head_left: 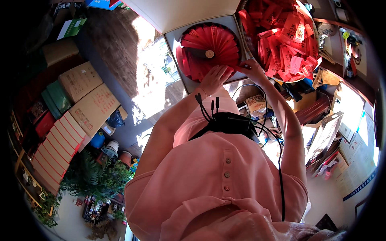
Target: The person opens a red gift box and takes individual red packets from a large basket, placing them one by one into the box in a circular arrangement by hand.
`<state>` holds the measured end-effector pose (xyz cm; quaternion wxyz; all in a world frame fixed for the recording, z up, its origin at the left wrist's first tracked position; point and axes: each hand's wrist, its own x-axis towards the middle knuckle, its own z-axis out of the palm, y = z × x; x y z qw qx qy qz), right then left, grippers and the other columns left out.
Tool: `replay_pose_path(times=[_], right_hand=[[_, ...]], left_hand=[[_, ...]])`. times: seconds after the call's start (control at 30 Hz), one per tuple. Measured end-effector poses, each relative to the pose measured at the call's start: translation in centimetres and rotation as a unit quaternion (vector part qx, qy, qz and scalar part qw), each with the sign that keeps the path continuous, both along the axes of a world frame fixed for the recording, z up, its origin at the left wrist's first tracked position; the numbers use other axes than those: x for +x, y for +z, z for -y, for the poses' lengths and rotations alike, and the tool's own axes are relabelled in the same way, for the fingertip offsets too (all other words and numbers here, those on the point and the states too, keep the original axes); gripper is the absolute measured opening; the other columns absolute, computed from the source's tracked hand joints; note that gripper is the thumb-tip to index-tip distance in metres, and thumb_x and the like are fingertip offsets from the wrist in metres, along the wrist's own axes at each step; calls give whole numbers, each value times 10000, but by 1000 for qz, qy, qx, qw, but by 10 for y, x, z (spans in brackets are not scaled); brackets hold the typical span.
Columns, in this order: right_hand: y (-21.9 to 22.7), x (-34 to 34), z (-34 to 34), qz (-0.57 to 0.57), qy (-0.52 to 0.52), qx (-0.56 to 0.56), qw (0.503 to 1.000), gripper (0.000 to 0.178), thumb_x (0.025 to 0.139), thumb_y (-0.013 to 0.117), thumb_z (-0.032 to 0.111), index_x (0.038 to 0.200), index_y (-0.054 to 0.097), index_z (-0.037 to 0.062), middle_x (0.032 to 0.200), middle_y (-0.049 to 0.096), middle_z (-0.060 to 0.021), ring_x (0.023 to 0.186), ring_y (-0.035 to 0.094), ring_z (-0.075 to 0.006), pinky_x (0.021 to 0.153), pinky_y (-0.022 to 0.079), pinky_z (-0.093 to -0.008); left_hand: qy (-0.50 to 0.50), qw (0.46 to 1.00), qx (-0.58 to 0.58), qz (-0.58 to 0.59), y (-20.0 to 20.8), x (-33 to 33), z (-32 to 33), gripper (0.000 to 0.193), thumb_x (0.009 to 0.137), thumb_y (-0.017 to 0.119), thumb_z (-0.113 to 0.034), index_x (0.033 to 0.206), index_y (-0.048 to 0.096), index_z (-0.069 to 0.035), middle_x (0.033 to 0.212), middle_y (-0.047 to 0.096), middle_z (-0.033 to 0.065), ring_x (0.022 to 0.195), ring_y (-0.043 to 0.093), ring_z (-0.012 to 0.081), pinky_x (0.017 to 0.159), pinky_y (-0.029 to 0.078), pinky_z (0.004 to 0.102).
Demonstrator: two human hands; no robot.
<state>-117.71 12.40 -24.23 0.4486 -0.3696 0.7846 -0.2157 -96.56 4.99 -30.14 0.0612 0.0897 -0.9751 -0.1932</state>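
Head view. A round red fan (208, 52) of pleated paper folds is shown, spread into an almost full disc, with a small pale round hub at its centre. The folds are seen to radiate from the hub to the rim; no single long axis is presented, the disc lying flat and facing upward toward the camera. The fan is set inside a shallow white box (173, 40), which is placed on the tabletop (120, 36) in strong sunlight, the raised lid (181, 12) standing behind it.

The left hand (214, 78) is laid flat, fingers extended, on the lower edge of the fan; nothing is clasped by it. The right hand (252, 68) is held at the lower right rim of the fan, where a red fold appears to be pinched between thumb and fingers.

Just right of the box, a heap of red packets (287, 38) with pale print is seen. Below the hands, a pink shirt (217, 176) and a black device (231, 122) with cables are visible. At the left, stacked cartons (86, 94) and green plants (96, 176) are shown on the floor.
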Motion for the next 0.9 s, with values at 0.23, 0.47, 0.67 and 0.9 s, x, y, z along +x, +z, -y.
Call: replay_pose_path(times=[0.23,0.47,0.67,0.9], right_hand=[[-40,17,1,-41,29,-107,993,245,741,712,193,907,632,31,910,578,-94,804,598,-203,727,478,-308],[-3,17,-15,-175,64,-178,966,464,711,714,238,1106,551,57,1035,559,-133,921,581,-313,807,477,-382],[-22,8,-58,-46,-65,-79,994,452,724,612,12,1163,510,47,1041,553,-138,938,588,-266,783,484,-347],[-50,8,-42,-81,18,-106,991,408,705,601,-22,1106,551,39,974,575,-118,911,597,-269,755,496,-345]], left_hand=[[49,993,95,-49,3,12,7,486,747,599,-78,1219,486,-56,1245,444,145,1181,411,325,1039,320,456],[182,971,137,-74,2,34,31,379,759,567,-63,1133,508,-44,1207,459,151,1142,440,330,1035,320,460],[203,964,143,-94,11,24,48,377,770,558,-17,1140,500,-56,1212,457,150,1143,424,354,977,349,456],[289,937,154,-120,29,2,74,441,753,574,-4,1178,463,-27,1268,405,187,1194,390,370,1033,311,443]])
